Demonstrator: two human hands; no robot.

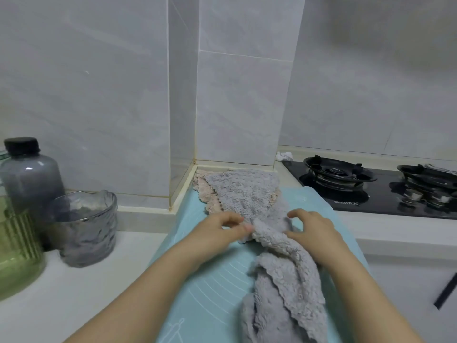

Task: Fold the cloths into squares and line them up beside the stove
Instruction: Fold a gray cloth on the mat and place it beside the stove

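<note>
A crumpled grey fleece cloth (284, 280) lies lengthways on the light blue mat (210, 288), trailing toward me. My left hand (222, 229) pinches its far end from the left with thumb and fingers. My right hand (311, 226) grips the same end from the right, fingers curled into the fabric. Behind them another grey cloth (244, 191) lies spread over a pink cloth (210, 196), close to the tiled pillar. The black gas stove (371, 189) sits to the right of the mat.
On the white counter at left stand a ribbed glass cup (86, 226), a grey bottle with a black cap (29, 174) and a green ribbed jar (14, 246). A small white rag (284, 156) lies behind the stove's corner. The tiled pillar (237, 95) rises behind the cloths.
</note>
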